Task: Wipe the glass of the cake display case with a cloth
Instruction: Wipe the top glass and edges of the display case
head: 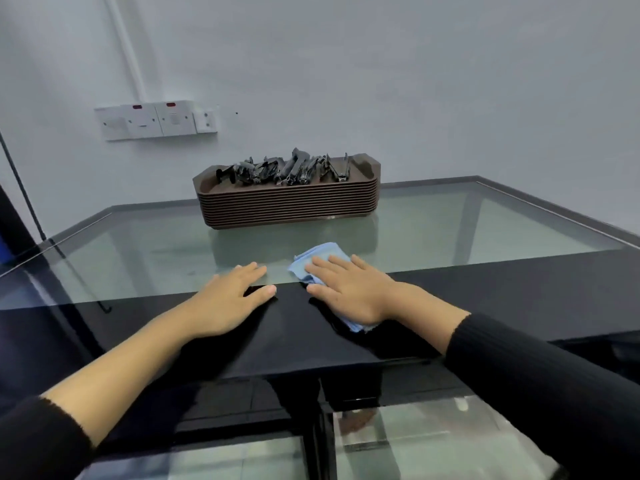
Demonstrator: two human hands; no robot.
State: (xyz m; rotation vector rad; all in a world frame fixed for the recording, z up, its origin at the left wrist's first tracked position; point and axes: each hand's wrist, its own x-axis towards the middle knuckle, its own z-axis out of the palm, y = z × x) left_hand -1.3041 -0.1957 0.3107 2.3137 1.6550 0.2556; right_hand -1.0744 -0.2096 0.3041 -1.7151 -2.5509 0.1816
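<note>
The glass top (138, 258) of the display case stretches out in front of me, with a black band across its near part. A light blue cloth (317, 256) lies on the glass at the band's far edge. My right hand (349, 289) presses flat on the cloth with straight fingers, and cloth shows beyond the fingertips and below the heel of the hand. My left hand (232, 299) rests flat on the black band just left of the cloth, fingers spread, holding nothing. Both arms wear black sleeves.
A stack of brown trays (287, 202) with several black tongs (287, 169) on top stands on the glass near the wall, straight beyond my hands. Wall sockets (156, 121) sit at the back left. The front glass panels (415, 445) show below.
</note>
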